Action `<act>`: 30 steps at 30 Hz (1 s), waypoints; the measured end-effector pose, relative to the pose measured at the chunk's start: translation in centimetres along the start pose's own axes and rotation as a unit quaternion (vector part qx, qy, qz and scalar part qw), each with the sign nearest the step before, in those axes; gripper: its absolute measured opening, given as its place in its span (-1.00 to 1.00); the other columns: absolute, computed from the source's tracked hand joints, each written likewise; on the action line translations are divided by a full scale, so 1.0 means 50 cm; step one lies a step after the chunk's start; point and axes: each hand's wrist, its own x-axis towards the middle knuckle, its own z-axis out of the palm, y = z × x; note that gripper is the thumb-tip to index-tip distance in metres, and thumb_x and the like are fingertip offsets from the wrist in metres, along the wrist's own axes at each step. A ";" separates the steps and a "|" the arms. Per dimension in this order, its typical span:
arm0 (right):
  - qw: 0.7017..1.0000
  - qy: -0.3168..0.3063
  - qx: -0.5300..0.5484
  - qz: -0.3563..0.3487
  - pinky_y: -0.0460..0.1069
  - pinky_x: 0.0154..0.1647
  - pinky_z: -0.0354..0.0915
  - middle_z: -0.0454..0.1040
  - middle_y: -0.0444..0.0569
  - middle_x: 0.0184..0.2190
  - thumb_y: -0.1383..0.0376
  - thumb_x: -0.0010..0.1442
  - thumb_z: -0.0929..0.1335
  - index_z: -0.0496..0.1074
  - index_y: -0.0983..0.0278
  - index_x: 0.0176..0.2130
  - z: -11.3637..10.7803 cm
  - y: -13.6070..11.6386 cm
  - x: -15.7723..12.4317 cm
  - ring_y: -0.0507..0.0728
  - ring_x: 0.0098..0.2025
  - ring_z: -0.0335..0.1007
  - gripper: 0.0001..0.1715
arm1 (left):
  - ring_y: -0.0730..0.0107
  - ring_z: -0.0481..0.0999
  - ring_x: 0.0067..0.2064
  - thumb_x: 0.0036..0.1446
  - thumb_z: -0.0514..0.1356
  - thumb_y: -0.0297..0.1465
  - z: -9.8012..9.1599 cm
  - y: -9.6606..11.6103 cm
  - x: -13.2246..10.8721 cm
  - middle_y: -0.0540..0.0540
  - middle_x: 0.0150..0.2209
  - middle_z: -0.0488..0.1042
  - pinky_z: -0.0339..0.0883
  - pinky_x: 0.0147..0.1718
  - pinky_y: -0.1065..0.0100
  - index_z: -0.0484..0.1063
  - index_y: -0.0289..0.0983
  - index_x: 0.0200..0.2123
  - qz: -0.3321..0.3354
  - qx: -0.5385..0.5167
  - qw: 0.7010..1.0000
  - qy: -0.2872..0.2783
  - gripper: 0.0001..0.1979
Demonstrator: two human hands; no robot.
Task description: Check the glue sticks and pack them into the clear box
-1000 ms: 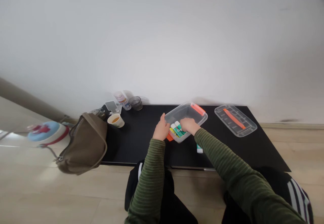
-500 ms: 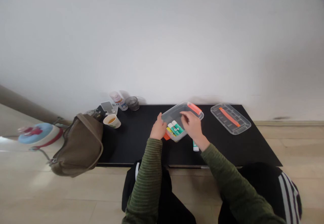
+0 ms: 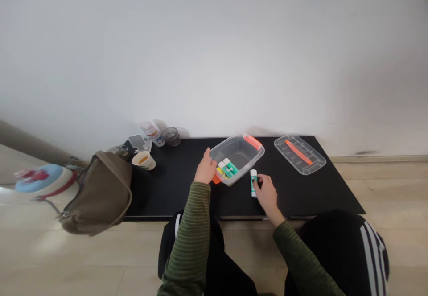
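My left hand [image 3: 205, 169] grips the left rim of a clear plastic box [image 3: 248, 165] with orange latches, one finger stretched along its edge. Inside the box, at the near left end, two green-and-white glue sticks [image 3: 230, 166] lie beside a yellow-labelled stick [image 3: 221, 172]. Another green-and-white glue stick [image 3: 253, 183] is on the black table just right of the box. My right hand [image 3: 266, 192] has its fingertips closed on the right side of that stick; part of the grip is hidden.
To the right lies the clear lid [image 3: 310, 165] with an orange handle. On the left of the black table [image 3: 180, 193] stand a paper cup [image 3: 147, 164] of brown liquid, a bottle [image 3: 154, 134], a dark glass bowl [image 3: 171, 136] and a brown bag [image 3: 100, 193].
My right hand has moved from above the box down to the glue stick on the table and closed on it. My left hand stays at the box rim. The view has shifted slightly.
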 end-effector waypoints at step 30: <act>0.992 0.032 0.027 -0.120 -0.06 -0.37 0.27 0.49 -0.11 -0.48 0.03 0.11 0.35 0.56 0.25 -0.18 -0.261 -0.075 0.045 0.06 -0.47 0.36 -0.59 | 0.32 0.53 0.00 0.12 0.07 -0.49 0.076 0.043 -0.036 -0.10 0.00 0.53 0.32 0.09 0.28 0.14 -0.17 0.32 0.151 -0.053 0.980 -0.118 -0.34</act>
